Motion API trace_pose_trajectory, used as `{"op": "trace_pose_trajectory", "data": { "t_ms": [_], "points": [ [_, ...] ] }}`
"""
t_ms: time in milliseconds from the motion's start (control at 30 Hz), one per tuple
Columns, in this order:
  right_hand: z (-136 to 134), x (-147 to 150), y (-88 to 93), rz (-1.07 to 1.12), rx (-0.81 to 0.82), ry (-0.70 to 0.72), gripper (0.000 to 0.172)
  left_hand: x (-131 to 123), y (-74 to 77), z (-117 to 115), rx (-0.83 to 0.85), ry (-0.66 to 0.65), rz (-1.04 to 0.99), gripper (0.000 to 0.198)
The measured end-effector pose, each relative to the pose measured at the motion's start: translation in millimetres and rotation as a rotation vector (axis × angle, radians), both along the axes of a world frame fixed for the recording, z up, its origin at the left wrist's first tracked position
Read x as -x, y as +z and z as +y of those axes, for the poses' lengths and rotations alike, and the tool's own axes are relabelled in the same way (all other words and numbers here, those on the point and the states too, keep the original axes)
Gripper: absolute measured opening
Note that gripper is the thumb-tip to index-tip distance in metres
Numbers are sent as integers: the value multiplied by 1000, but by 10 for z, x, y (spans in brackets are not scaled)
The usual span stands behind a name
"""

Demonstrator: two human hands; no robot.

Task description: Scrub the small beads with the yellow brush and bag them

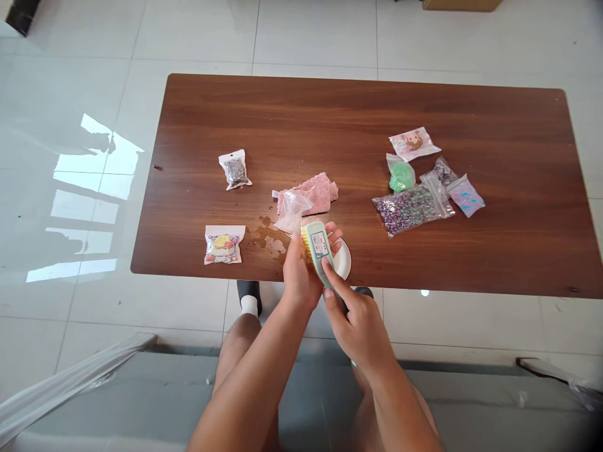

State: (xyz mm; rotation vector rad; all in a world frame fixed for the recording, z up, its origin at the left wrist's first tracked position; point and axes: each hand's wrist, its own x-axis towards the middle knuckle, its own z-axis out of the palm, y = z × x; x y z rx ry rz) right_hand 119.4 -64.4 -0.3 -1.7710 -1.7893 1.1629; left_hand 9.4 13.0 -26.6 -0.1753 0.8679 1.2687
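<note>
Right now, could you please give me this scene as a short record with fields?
setting: wooden table on a tiled floor, person seated at its near edge
left hand: holds a white dish at the table edge
right hand: grips the handle of a brush, yellow bristles by the dish
beside the hands: wet patch, clear bag, pink cloth
table left: dark packet, cartoon packet
table right: bead bag among small packets
</note>
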Motion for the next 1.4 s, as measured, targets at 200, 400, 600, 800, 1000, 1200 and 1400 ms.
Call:
{"op": "trace_pose_trajectory", "data": {
  "t_ms": [200, 400, 600, 800, 1000, 1200, 1400],
  "points": [
    [28, 19, 32, 5, 48, 30, 53, 64, 10, 27, 0, 13, -3, 47],
    [12, 1, 35, -8, 39, 54, 52, 69, 1, 16, 10, 55, -1, 44],
    [0, 24, -19, -93, -157, 42, 53, 15, 10, -31, -12, 9, -25, 38],
    [-91, -10, -47, -53, -299, -91, 50, 85, -2, 12, 9, 85, -15, 37],
    [-93, 11, 4, -10, -225, 108, 51, 108, 75, -13, 42, 59, -68, 41],
    [-30, 20, -66, -237, -346, 75, 51, 57, 92, -86, -45, -9, -50, 50],
    [-78, -57, -54, -102, -314, 26, 50, 75, 47, -30, 83, 62, -11, 42]
  ]
}}
